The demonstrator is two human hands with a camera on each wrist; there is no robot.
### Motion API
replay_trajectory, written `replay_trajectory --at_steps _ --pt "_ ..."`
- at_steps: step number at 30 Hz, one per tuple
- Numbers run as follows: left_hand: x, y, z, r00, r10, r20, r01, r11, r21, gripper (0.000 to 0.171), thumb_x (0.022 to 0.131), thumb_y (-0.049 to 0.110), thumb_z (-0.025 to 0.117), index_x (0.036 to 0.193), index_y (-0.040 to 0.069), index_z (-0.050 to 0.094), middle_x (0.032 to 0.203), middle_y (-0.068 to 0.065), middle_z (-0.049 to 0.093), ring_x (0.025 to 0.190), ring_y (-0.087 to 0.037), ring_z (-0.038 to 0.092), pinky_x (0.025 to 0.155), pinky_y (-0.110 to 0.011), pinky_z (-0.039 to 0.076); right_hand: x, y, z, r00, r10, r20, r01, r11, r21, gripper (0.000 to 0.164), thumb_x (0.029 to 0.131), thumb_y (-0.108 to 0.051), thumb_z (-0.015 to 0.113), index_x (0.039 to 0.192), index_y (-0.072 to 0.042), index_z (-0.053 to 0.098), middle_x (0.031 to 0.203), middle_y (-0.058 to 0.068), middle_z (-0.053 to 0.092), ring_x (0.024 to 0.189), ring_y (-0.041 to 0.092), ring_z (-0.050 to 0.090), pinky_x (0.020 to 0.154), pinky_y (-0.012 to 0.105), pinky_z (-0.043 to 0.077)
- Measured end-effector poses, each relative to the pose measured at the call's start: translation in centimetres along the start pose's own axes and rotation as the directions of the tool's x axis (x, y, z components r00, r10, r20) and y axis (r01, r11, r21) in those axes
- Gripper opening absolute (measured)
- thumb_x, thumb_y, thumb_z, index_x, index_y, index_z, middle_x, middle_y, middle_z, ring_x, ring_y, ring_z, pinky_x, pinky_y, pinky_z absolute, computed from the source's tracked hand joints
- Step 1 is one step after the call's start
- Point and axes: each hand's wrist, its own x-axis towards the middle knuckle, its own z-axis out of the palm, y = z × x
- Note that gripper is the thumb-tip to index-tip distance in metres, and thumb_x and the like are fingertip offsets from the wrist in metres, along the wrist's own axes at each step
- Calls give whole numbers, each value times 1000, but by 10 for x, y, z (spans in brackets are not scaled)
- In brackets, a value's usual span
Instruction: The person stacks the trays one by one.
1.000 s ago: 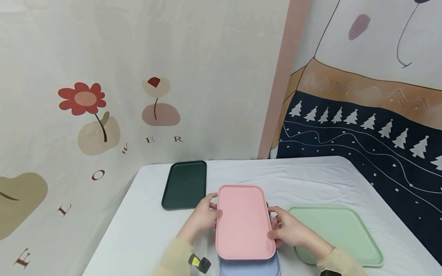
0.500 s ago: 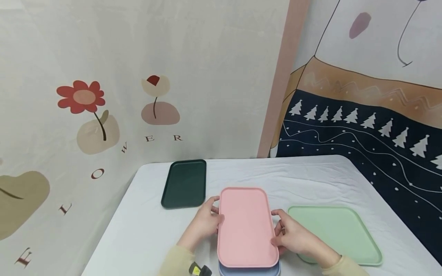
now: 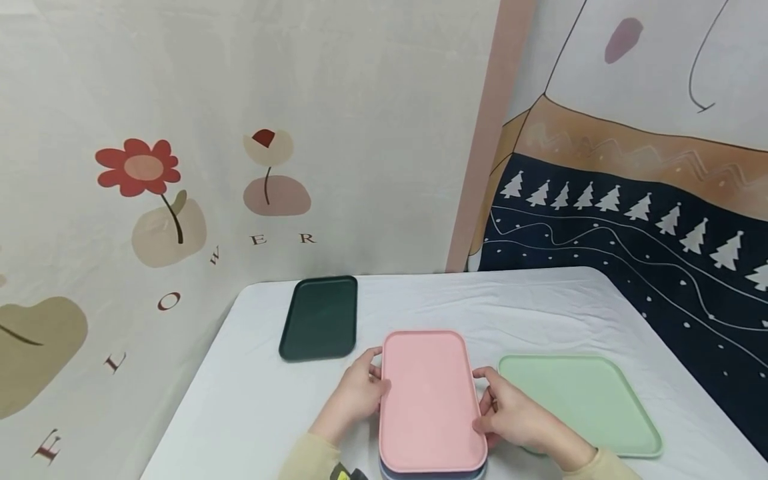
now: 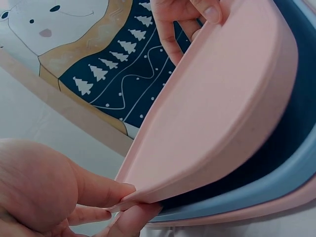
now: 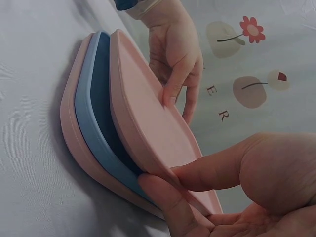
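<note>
White tabletop (image 3: 240,400): five trays (image 3: 429,407), two hands (image 3: 357,392).

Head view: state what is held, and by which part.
The top pink tray, by its long sides: left grip on one, right grip on the other.

A: Trays visible, by colour?
B: Five: two pink trays (image 3: 432,400) (image 5: 69,111), one blue tray (image 5: 85,101), one dark green tray (image 3: 319,319), one light green tray (image 3: 585,400).
A: Hands?
B: Two: one left hand (image 3: 358,392), one right hand (image 3: 509,412).

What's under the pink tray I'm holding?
Under the top tray, a blue tray shows, then another pink tray below that. Mostly their edges show; their middles are covered.
</note>
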Motion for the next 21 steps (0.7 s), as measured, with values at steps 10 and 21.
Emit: replay_trajectory --at_steps 10,21 --pt "-1 0 3 1000 13 -23 -11 996 88 65 92 -1 67 153 -4 45 95 -9 59 74 -19 63 61 -35 57 -2 2 2 1000 6 -10 -6 1000 -4 86 77 14 74 149 13 27 88 16 54 69 26 66 57 43 63" --pt "-2 2 3 996 78 -50 -65 974 217 64 90 -1 66 151 -8 47 90 -4 61 75 -17 60 68 -35 55 -5 0 4 1000 -5 -1 5 999 -54 85 79 14 75 148 16 26 85 14 53 64 28 67 55 42 63"
